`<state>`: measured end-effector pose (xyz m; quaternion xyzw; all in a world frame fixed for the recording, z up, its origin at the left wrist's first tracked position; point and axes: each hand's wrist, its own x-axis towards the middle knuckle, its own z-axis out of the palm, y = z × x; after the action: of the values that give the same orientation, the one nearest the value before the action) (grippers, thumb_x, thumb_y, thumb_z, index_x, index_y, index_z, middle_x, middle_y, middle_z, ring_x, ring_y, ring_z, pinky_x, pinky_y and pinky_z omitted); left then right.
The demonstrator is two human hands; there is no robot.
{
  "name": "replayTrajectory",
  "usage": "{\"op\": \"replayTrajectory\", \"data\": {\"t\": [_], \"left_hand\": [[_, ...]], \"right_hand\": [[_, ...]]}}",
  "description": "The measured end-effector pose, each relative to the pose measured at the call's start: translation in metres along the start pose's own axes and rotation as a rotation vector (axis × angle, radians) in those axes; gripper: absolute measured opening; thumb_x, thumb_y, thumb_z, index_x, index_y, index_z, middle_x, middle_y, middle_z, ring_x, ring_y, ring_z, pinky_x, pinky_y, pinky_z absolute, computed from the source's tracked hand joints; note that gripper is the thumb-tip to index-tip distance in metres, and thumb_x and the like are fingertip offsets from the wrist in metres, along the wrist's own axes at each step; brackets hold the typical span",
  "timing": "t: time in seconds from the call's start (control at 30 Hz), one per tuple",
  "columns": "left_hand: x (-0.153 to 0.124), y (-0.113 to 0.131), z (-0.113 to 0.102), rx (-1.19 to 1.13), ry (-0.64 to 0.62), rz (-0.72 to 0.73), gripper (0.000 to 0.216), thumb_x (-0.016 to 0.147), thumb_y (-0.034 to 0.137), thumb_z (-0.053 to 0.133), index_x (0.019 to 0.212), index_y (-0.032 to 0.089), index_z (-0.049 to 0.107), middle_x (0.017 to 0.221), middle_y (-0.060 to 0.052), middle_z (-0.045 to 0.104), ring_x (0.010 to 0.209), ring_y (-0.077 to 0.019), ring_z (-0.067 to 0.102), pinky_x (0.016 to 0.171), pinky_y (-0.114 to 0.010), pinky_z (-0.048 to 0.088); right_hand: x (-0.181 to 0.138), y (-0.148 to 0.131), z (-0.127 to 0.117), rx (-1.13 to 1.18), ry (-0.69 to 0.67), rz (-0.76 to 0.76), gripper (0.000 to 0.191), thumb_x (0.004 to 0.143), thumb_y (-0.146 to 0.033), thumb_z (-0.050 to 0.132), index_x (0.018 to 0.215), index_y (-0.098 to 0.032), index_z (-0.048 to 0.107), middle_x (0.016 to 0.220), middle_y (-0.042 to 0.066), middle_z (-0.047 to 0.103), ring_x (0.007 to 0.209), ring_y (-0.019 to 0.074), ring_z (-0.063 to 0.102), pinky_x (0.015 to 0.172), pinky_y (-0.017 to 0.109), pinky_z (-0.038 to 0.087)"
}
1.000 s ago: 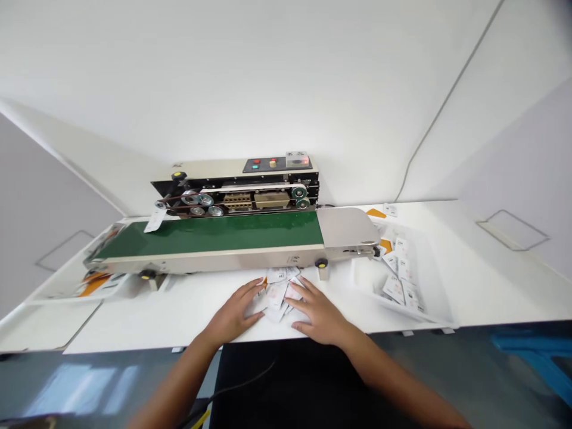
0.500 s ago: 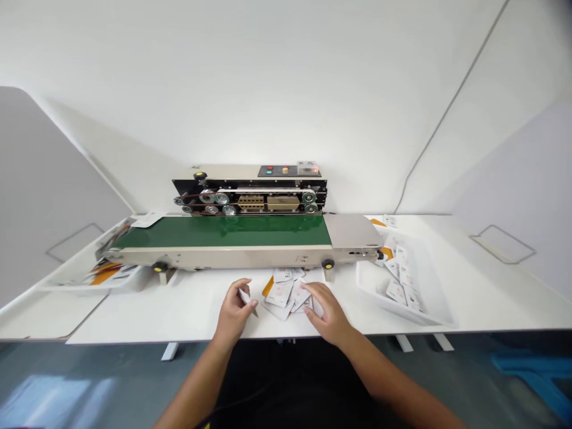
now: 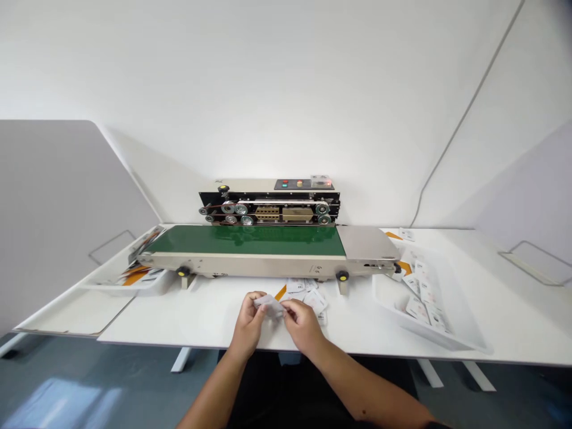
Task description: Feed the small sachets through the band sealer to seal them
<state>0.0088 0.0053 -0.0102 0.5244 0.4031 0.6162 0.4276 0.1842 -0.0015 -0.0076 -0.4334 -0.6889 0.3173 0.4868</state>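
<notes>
A small white sachet (image 3: 269, 305) is held above the table in front of me. My left hand (image 3: 249, 323) grips its left side, thumb on the near face. My right hand (image 3: 304, 325) pinches its right end, with the fingers drawn together. Just behind my right hand lies a loose pile of printed white sachets (image 3: 315, 300) with an orange piece (image 3: 280, 292) at its left edge. Part of that pile is hidden by the hand.
A band sealing machine (image 3: 268, 265) with a green conveyor belt (image 3: 250, 240) spans the table (image 3: 201, 322). White trays stand at both ends: the right tray (image 3: 465, 333) holds several white sachets, the left tray (image 3: 165, 285) orange and white packets.
My right hand has left the pile and come over to the sachet in my left hand, which is now spread between both hands. The camera view has shifted, so the machine appears further right.
</notes>
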Motion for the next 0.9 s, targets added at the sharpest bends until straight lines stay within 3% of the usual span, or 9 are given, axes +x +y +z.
{"op": "replayTrajectory", "data": {"t": [0.13, 0.23, 0.33, 0.43, 0.5, 0.6, 0.7, 0.77, 0.9], "left_hand": [[0.001, 0.003, 0.0, 0.085, -0.008, -0.052, 0.026, 0.093, 0.043, 0.07, 0.088, 0.019, 0.064, 0.086, -0.001, 0.062, 0.08, -0.0161, 0.059, 0.076, -0.026, 0.048], [0.004, 0.006, 0.001, 0.161, -0.054, -0.045, 0.028, 0.09, 0.043, 0.073, 0.078, 0.018, 0.066, 0.08, 0.0, 0.06, 0.073, -0.0156, 0.057, 0.069, -0.025, 0.047], [0.005, 0.005, 0.002, 0.219, -0.122, -0.029, 0.028, 0.089, 0.043, 0.074, 0.078, 0.019, 0.068, 0.078, -0.001, 0.061, 0.073, -0.0168, 0.059, 0.069, -0.026, 0.048], [0.005, 0.004, 0.005, 0.227, -0.133, -0.017, 0.025, 0.091, 0.044, 0.071, 0.097, 0.02, 0.069, 0.087, -0.003, 0.067, 0.083, -0.0204, 0.064, 0.078, -0.03, 0.053], [0.004, 0.005, 0.007, 0.252, -0.141, -0.009, 0.027, 0.093, 0.044, 0.067, 0.106, 0.021, 0.068, 0.096, -0.006, 0.068, 0.093, -0.0228, 0.066, 0.084, -0.034, 0.055], [0.005, 0.008, 0.01, 0.336, -0.207, 0.017, 0.023, 0.095, 0.04, 0.064, 0.106, 0.021, 0.069, 0.103, -0.008, 0.068, 0.098, -0.0237, 0.067, 0.089, -0.036, 0.055], [0.006, 0.011, 0.013, 0.417, -0.27, 0.051, 0.018, 0.095, 0.035, 0.064, 0.105, 0.021, 0.07, 0.105, -0.008, 0.069, 0.095, -0.0231, 0.067, 0.087, -0.036, 0.055], [0.006, 0.013, 0.015, 0.461, -0.296, 0.075, 0.016, 0.095, 0.033, 0.065, 0.106, 0.022, 0.071, 0.106, -0.009, 0.068, 0.092, -0.0228, 0.067, 0.086, -0.036, 0.054], [0.005, 0.016, 0.017, 0.503, -0.329, 0.122, 0.014, 0.096, 0.032, 0.064, 0.104, 0.023, 0.071, 0.106, -0.01, 0.068, 0.093, -0.0237, 0.066, 0.084, -0.037, 0.055]], "right_hand": [[-0.005, 0.004, -0.006, 0.036, 0.058, 0.041, 0.021, 0.087, -0.013, 0.055, 0.098, -0.02, 0.073, 0.09, 0.004, 0.072, 0.079, 0.0178, 0.066, 0.075, 0.028, 0.051], [-0.002, -0.004, -0.021, -0.132, -0.109, 0.018, 0.012, 0.086, -0.015, 0.059, 0.088, -0.02, 0.068, 0.08, 0.001, 0.067, 0.071, 0.0157, 0.059, 0.068, 0.026, 0.044], [0.017, -0.018, -0.056, -0.215, -0.392, -0.022, 0.01, 0.085, -0.015, 0.061, 0.078, -0.021, 0.064, 0.071, -0.002, 0.063, 0.066, 0.0136, 0.052, 0.062, 0.025, 0.036], [0.049, -0.03, -0.11, -0.085, -0.472, 0.057, 0.008, 0.086, -0.018, 0.061, 0.086, -0.021, 0.069, 0.075, -0.001, 0.067, 0.066, 0.013, 0.055, 0.061, 0.024, 0.036], [0.075, -0.032, -0.149, 0.109, -0.374, 0.177, 0.016, 0.086, -0.027, 0.065, 0.099, -0.02, 0.071, 0.079, 0.0, 0.068, 0.066, 0.0128, 0.056, 0.059, 0.023, 0.038], [0.111, -0.032, -0.193, 0.364, 0.026, 0.274, 0.031, 0.077, -0.037, 0.074, 0.101, -0.018, 0.069, 0.063, -0.004, 0.057, 0.052, 0.0086, 0.042, 0.048, 0.02, 0.028], [0.136, -0.032, -0.214, 0.47, 0.413, 0.282, 0.028, 0.071, -0.031, 0.075, 0.094, -0.017, 0.068, 0.058, -0.007, 0.049, 0.049, 0.0065, 0.037, 0.044, 0.019, 0.022], [0.147, -0.032, -0.217, 0.487, 0.502, 0.292, 0.022, 0.069, -0.026, 0.072, 0.089, -0.017, 0.067, 0.06, -0.006, 0.049, 0.05, 0.0064, 0.04, 0.043, 0.018, 0.023], [0.16, -0.028, -0.211, 0.509, 0.433, 0.38, 0.016, 0.065, -0.019, 0.068, 0.081, -0.017, 0.063, 0.058, -0.005, 0.048, 0.048, 0.0064, 0.041, 0.04, 0.017, 0.021]]}}
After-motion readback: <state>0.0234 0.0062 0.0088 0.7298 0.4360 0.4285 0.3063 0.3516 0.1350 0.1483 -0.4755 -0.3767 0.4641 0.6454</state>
